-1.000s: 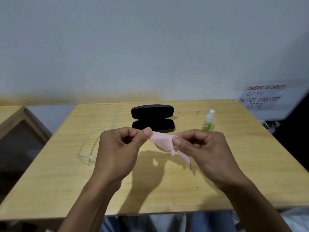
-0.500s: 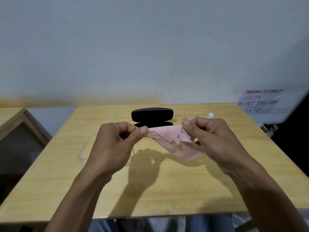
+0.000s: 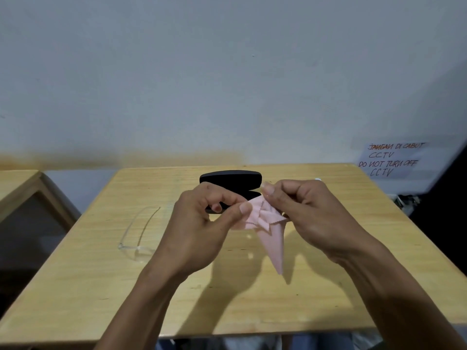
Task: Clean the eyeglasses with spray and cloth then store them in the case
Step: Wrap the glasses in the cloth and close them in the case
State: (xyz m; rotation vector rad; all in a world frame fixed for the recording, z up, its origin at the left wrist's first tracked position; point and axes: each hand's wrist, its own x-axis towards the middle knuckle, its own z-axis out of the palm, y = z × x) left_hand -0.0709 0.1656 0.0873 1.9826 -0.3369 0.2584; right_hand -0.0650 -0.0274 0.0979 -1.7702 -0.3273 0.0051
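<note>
A pink cloth [image 3: 267, 231] hangs above the wooden table [image 3: 101, 286], pinched between my left hand [image 3: 202, 228] and my right hand [image 3: 308, 213]; its loose corner points down. Clear-framed eyeglasses [image 3: 137, 233] lie on the table to the left of my left hand, untouched. The black glasses case [image 3: 230, 178] stands open behind my hands, its lower half partly hidden by my fingers. Only the white cap of the spray bottle [image 3: 318, 179] shows above my right hand; the rest is hidden.
A second wooden table [image 3: 20, 188] stands at the left, with a gap between the two. A paper sign [image 3: 394, 159] hangs on the wall at the right. Dark objects sit past the table's right edge.
My hands have drawn closer together and the cloth has bunched up between them, with one corner now hanging down. The glasses and case have not moved.
</note>
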